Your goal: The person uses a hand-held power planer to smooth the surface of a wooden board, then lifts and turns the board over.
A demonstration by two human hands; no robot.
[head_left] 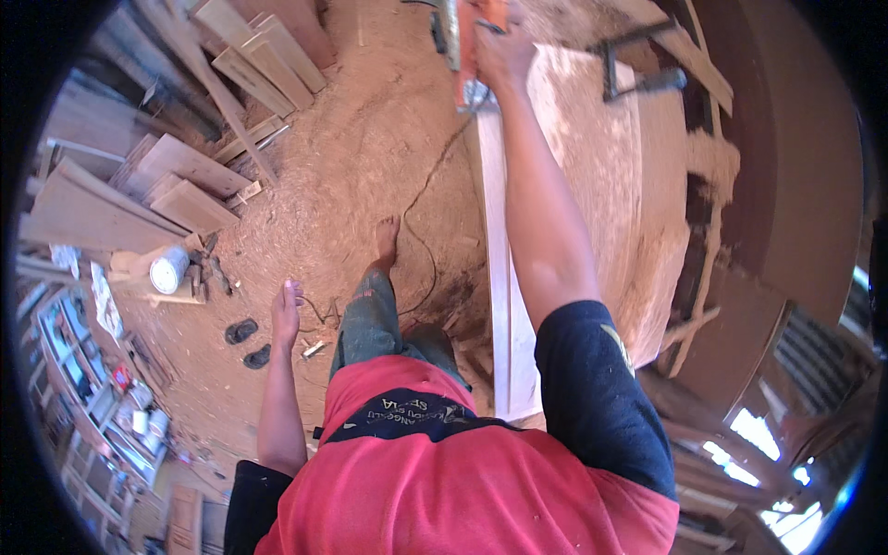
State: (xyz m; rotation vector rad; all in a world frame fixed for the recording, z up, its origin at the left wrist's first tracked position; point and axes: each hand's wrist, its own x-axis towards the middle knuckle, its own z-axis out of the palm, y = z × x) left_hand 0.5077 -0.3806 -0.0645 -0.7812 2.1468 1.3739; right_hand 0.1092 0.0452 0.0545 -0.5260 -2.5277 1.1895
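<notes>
My right arm reaches far forward along a wide wooden panel (592,139). At its far left edge my right hand (507,54) is closed round the handle of an orange and silver electric planer (465,55), partly cut off by the top of the view. A thin dark cord (427,180) trails from the planer across the floor. My left hand (287,310) hangs at my left side over the floor, its fingers loosely apart, with nothing in it. A long pale edge (500,277) of the panel runs back toward my body.
Sawdust covers the floor (342,120). Cut boards (194,166) lean at the left, near a white can (169,269). A pair of dark sandals (242,331) lies there. A black clamp-like tool (638,83) sits on the panel's far right. Shelving (102,398) with clutter stands lower left.
</notes>
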